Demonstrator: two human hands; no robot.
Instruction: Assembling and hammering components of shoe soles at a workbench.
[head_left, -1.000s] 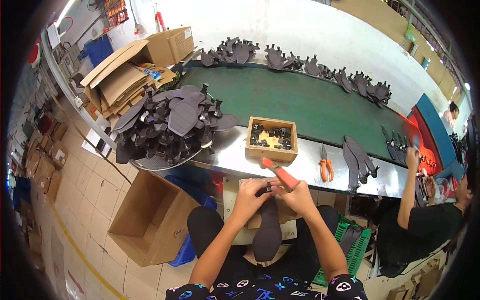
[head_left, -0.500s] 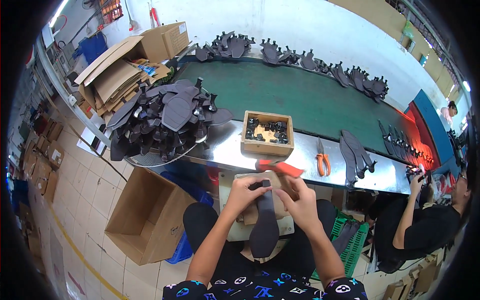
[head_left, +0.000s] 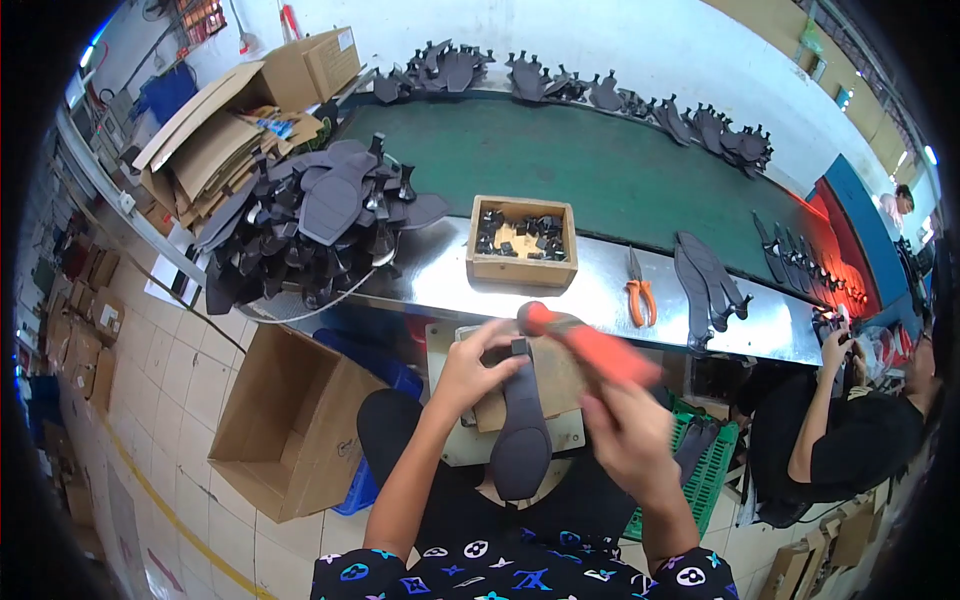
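My left hand [head_left: 468,372] is closed on the heel end of a dark grey shoe sole [head_left: 520,462], which lies lengthwise toward me with a small block-like heel tip upright at its far end. Under that end is a worn brown pad [head_left: 560,375] on a pale metal base [head_left: 437,352]. My right hand [head_left: 636,440] grips a red hammer [head_left: 600,348], blurred by motion, its head raised to the right of the heel tip. Its handle is mostly hidden by the hand.
Ahead stands a wooden box [head_left: 522,270] of small black parts, with orange-handled pliers [head_left: 641,300] and loose soles [head_left: 708,285] to its right. A heap of heeled soles [head_left: 330,215] sits left, above an open carton [head_left: 285,420]. At right, a co-worker [head_left: 850,440] sits.
My right hand has left the heel tip and taken up the hammer, which lay beyond the sole. My left hand keeps hold of the sole. The whole view has shifted slightly.
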